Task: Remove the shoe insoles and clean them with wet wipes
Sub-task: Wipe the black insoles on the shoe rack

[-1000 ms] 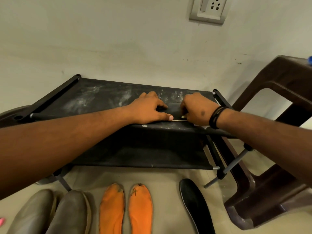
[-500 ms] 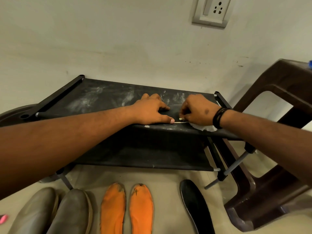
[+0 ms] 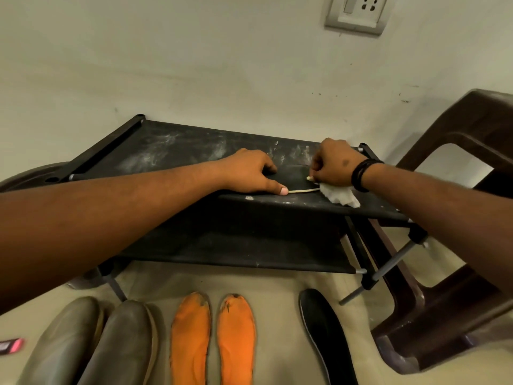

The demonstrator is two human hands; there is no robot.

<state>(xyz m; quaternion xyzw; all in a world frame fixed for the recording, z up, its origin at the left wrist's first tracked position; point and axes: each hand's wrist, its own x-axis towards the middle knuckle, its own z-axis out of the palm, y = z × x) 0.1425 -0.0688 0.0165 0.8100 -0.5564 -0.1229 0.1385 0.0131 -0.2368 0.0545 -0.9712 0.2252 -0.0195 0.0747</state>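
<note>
A black insole (image 3: 295,179) with a pale edge lies on the top shelf of a black fabric shoe rack (image 3: 172,147). My left hand (image 3: 249,173) presses flat on its left part, thumb at the pale edge. My right hand (image 3: 333,165) is closed on a white wet wipe (image 3: 340,195), which sticks out beneath the wrist at the insole's right end. On the floor in front lie two orange insoles (image 3: 212,340) side by side and another black insole (image 3: 323,334).
A pair of grey-brown shoes (image 3: 91,343) stands on the floor at lower left. A brown plastic chair (image 3: 455,273) crowds the rack's right side. A wall with a socket plate (image 3: 356,12) is behind. A pink-and-black object (image 3: 11,345) lies at the far left edge.
My right hand has slid to the right along the insole with the wipe, which now shows more beneath the wrist. My left hand stays pressed on the insole.
</note>
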